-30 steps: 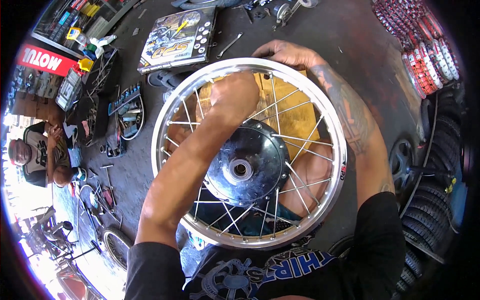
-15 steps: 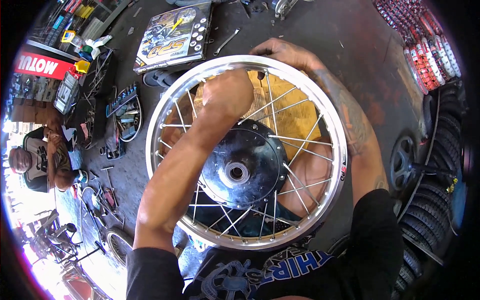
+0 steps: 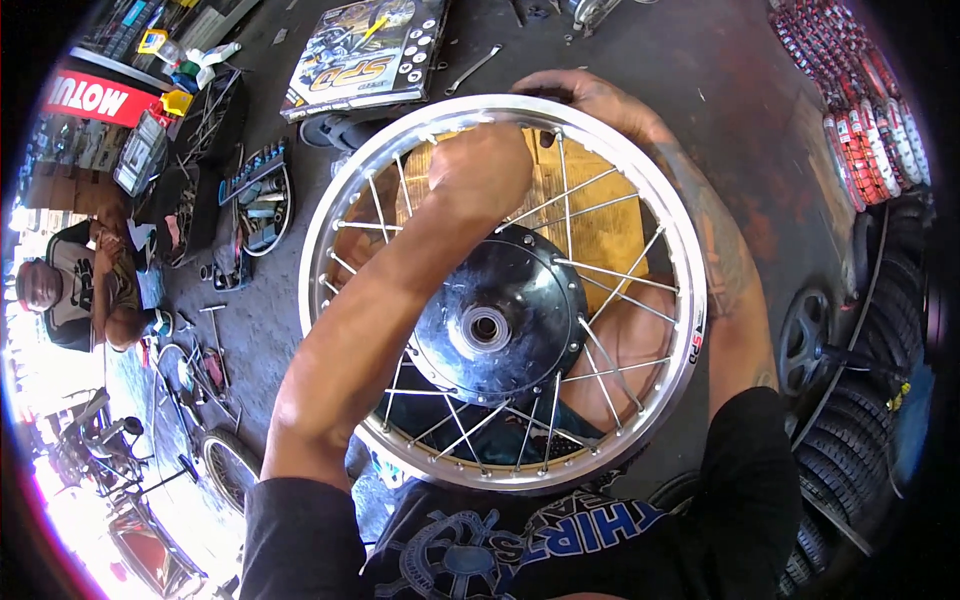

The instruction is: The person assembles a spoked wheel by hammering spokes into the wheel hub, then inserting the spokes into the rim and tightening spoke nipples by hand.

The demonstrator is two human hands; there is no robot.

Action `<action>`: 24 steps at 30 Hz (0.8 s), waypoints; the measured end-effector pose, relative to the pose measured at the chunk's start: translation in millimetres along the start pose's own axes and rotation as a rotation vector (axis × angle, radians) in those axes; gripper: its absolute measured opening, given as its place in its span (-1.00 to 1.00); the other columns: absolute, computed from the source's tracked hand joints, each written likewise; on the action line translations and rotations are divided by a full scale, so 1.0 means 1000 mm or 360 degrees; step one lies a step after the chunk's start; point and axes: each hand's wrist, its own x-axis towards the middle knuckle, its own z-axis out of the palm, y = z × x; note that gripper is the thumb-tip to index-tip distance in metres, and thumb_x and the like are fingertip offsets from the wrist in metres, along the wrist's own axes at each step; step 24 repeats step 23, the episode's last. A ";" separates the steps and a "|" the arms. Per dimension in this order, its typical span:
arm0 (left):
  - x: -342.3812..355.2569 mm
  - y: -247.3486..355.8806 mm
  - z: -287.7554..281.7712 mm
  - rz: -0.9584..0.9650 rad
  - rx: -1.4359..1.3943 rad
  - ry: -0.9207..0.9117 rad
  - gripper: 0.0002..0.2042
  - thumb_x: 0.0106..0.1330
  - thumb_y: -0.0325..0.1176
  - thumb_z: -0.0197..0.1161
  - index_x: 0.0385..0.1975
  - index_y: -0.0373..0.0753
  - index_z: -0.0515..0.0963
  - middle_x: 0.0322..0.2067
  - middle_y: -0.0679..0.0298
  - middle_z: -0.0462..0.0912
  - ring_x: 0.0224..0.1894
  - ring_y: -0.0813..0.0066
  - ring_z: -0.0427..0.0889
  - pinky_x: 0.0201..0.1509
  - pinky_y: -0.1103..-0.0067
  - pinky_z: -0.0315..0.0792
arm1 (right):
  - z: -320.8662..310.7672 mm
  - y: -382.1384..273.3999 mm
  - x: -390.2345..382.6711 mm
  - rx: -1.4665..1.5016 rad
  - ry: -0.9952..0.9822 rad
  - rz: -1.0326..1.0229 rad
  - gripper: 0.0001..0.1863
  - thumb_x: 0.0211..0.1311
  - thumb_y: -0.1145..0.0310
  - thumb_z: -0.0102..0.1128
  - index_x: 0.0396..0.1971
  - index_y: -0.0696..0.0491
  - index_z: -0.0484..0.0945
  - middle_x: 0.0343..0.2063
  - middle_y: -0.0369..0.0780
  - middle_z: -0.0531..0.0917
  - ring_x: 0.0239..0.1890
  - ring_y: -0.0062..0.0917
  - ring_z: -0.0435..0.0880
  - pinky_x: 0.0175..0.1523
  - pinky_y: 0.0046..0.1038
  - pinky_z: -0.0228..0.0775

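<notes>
A silver spoked wheel rim (image 3: 690, 290) with a black hub (image 3: 500, 375) lies in front of me, partly laced with metal spokes (image 3: 620, 268). Above the spokes at the rim's far side is my left hand (image 3: 482, 172), closed like a fist; whatever its fingers hold is hidden from view. My left forearm crosses over the hub's left part. Around the outside of the far rim bends my right hand (image 3: 600, 100), its fingers curled against the rim's outer face and partly hidden behind it. Brown cardboard (image 3: 600, 225) shows below the spokes.
A printed box (image 3: 365, 55) and a wrench (image 3: 473, 70) lie beyond the wheel. Sockets fill a tray (image 3: 258, 205) to the left, near loose tools. A person (image 3: 85, 275) sits at the far left. Stacked tyres (image 3: 850, 430) and packaged chains (image 3: 870, 140) line the right side.
The view has shifted slightly, so the floor things appear displaced. Both hands keep about the same places on the wheel, the left still closed.
</notes>
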 end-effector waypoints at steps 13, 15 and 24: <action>-0.004 0.002 0.010 0.0013 -0.0060 0.0051 -0.74 0.24 -0.37 0.05 -0.15 -0.30 0.59 -0.20 0.05 0.67 -0.13 0.21 0.69 -0.14 0.36 0.57 | -0.006 0.005 0.003 -0.0649 -0.0040 0.0303 -0.68 0.31 0.35 0.05 -0.02 0.19 0.52 -0.23 -0.18 0.67 -0.30 -0.61 0.65 -0.18 -0.53 0.51; -0.006 -0.003 0.010 0.0091 0.0001 0.0046 -0.72 0.25 -0.37 0.05 -0.13 -0.32 0.58 -0.20 0.06 0.67 -0.13 0.22 0.69 -0.15 0.35 0.57 | 0.003 0.008 -0.004 -0.0483 0.0208 0.0115 -0.65 0.34 0.31 0.03 0.01 0.20 0.50 -0.19 -0.18 0.66 -0.23 -0.60 0.64 -0.18 -0.53 0.49; -0.106 -0.145 -0.028 -0.0028 -0.0470 0.0427 -0.53 0.26 -0.10 0.23 0.13 -0.16 0.46 -0.04 -0.10 0.58 0.01 0.35 0.62 0.19 0.45 0.38 | -0.008 0.017 -0.124 0.0410 0.0520 0.0485 -0.17 0.16 -0.27 0.08 0.19 0.14 0.38 0.08 -0.05 0.51 0.12 -0.36 0.49 0.24 -0.37 0.27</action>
